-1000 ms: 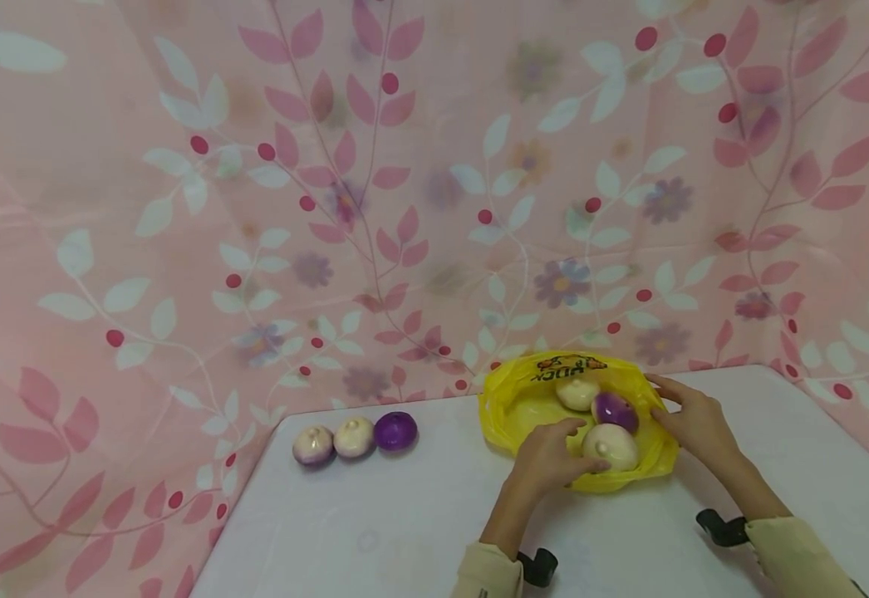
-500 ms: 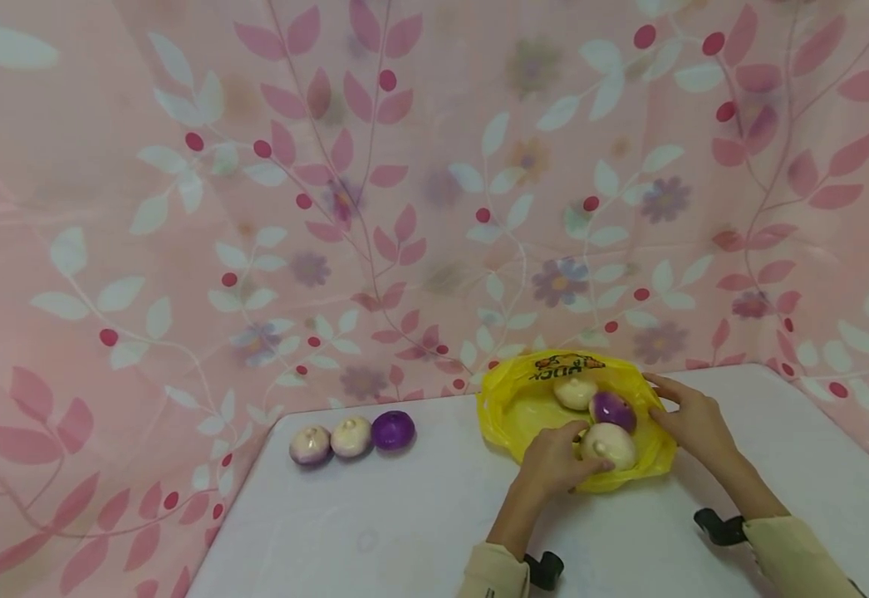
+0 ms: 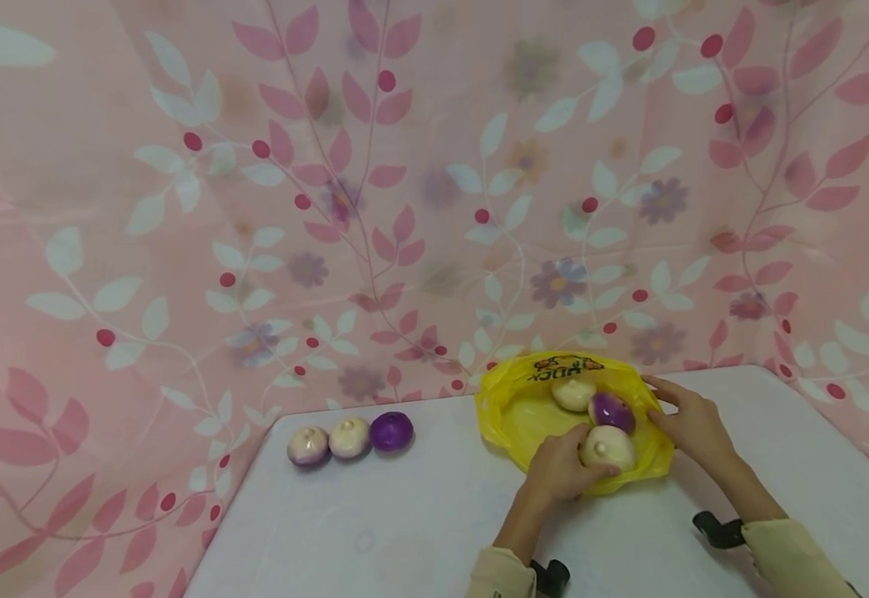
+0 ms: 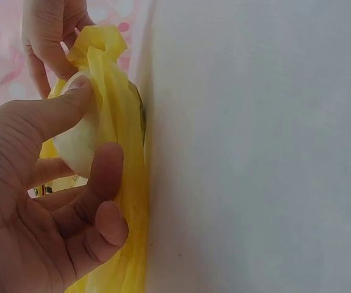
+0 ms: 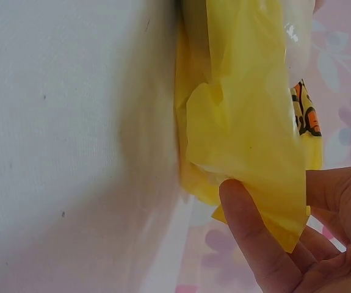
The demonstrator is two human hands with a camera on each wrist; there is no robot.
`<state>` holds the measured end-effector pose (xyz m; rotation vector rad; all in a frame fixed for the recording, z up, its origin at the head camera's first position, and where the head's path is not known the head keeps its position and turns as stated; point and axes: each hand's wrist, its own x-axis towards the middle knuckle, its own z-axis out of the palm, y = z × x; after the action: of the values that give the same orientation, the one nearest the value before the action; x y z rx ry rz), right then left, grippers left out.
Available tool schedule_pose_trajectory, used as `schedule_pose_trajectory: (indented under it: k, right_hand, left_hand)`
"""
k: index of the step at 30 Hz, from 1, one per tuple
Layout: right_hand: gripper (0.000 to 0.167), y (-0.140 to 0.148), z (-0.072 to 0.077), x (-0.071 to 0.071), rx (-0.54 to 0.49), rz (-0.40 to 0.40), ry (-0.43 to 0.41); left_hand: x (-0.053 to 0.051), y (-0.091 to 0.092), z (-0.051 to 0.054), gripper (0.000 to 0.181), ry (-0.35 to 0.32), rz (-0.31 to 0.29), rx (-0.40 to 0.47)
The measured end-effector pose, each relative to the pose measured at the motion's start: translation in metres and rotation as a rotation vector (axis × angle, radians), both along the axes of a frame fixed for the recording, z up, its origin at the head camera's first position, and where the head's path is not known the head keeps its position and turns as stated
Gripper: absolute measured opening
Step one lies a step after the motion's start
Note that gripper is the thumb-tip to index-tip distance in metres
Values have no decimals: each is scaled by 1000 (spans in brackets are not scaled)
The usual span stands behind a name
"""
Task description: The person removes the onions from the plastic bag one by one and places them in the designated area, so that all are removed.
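A yellow plastic bag [image 3: 496, 415] lies with its mouth open on the right half of the table. Inside are a near white onion [image 3: 611, 449], a purple-and-white onion [image 3: 612, 413] and a far white onion [image 3: 573, 394]. My left hand [image 3: 558, 473] reaches into the mouth and grips the near white onion between thumb and fingers. The left wrist view shows the thumb on this white onion [image 4: 77, 143], other fingers beside the bag. My right hand [image 3: 694, 428] pinches the bag's right edge. In the right wrist view a fingertip [image 5: 233, 189] presses on the yellow plastic.
Toward the table's left back edge stand three onions in a row: a white-and-purple one [image 3: 308, 446], a white one [image 3: 349, 438] and a purple one [image 3: 392, 432]. A floral pink cloth [image 3: 434, 208] hangs behind the white table [image 3: 405, 531].
My left hand has moved slightly right and deeper into the bag, its fingers closing round the near white onion. The right hand keeps its hold on the bag's edge.
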<state>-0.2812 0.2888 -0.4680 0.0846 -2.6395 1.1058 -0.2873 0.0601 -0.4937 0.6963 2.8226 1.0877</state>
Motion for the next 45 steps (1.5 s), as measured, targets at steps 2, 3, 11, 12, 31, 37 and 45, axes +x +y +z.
schedule_pose_trajectory:
  k: [2,3,11,12,31,37,45]
  right_hand:
    - [58,0,0,0,0,-9,-8]
    - [58,-1,0,1,-1,-11,-11]
    - [58,0,-1,4,4,-16,3]
    - [58,0,-1,4,7,-17,6]
    - [58,1,0,-1,-1,-25,-22]
    - [58,1,-1,1,-10,-15,-17]
    - [58,1,0,-1,2,-21,-18]
  left_hand:
    - [0,0,0,40,-2,-8,6]
    - [1,1,0,40,-4,-8,8]
    - [3,-3,8,48,-12,21,-1]
    - [3,-4,8,48,-14,24,-6]
    - [-2,-26,19,62,-33,38,37]
    - [-2,-35,22,63,1,48,32]
    - [-7,-53,26,66,57,58,18]
